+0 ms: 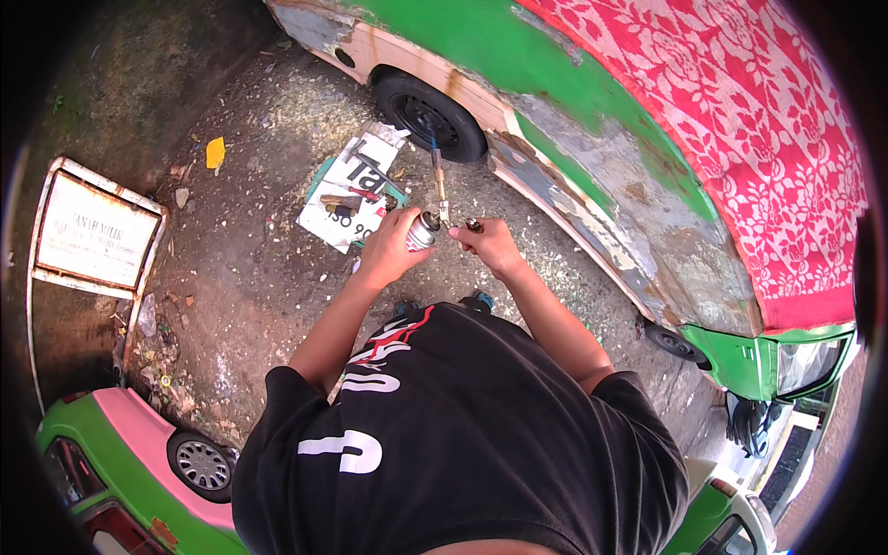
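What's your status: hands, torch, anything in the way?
Left hand gripping gas canister; right hand closed on small dark object. Torch nozzle points away from body, blue flame at tip. Wheel behind flame in this view, gap unclear.

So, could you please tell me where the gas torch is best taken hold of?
Probably by the canister, from the left, as the left hand grips it: its rounded body suits a palm, while the slim nozzle points away, toward the wheel, apparently with a blue flame at its tip.

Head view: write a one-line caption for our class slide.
Left hand grips a blue-flamed canister torch; right hand holds a small dark object, near a patchy green vehicle.
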Available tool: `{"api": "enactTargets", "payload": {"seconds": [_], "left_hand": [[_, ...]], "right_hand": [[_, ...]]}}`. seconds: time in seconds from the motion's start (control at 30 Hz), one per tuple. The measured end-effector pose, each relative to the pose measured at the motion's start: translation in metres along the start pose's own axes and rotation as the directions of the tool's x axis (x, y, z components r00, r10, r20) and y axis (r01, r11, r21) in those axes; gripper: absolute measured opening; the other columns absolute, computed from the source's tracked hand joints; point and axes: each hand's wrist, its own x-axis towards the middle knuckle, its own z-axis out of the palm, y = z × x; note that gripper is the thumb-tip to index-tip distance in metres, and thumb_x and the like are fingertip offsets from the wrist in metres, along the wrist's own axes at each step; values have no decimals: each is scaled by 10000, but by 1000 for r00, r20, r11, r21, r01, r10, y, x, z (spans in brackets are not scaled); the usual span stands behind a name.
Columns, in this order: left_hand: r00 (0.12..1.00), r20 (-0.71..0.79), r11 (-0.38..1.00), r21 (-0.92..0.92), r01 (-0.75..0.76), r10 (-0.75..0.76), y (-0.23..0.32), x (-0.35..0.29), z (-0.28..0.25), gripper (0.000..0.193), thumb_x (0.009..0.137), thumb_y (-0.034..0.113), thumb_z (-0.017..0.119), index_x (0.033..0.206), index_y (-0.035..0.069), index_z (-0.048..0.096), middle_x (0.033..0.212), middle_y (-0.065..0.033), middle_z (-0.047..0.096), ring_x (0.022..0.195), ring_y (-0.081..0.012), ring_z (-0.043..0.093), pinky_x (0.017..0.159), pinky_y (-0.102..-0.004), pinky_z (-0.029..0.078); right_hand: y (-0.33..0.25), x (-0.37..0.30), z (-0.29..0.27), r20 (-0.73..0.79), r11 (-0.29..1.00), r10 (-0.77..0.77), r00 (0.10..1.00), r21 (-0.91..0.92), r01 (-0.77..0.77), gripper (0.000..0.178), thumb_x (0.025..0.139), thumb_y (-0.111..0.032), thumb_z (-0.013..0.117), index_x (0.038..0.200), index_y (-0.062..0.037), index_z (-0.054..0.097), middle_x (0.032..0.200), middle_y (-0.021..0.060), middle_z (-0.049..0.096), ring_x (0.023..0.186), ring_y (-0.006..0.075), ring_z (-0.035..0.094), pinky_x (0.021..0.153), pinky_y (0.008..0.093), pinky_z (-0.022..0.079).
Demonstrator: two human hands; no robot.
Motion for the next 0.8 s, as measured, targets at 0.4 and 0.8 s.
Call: {"api": "enactTargets", "payload": {"seconds": [0.4,0.8], "left_hand": [[1000,-12,1000,12,-5,5,-2,-10,1,764,702,305,881,1329,94,499,1196,-165,612,1108,-374,614,881,-466,533],[963,-34,960,-99,263,-267,-77,-50,-5,757,732,318,860,1333,26,504,1272,-178,590,1170,-363,578,977,-437,475]], "right_hand": [[10,-3,5,-6,999,7,1000,-33,-7,296,832,-258,828,775,-20,662,655,13,610,580,91,522,544,273,399],[22,57,23,175,909,252,952,295,-295,436,977,-325,383,1187,-45,643,709,-24,474,620,89,409,563,265,352]]}}
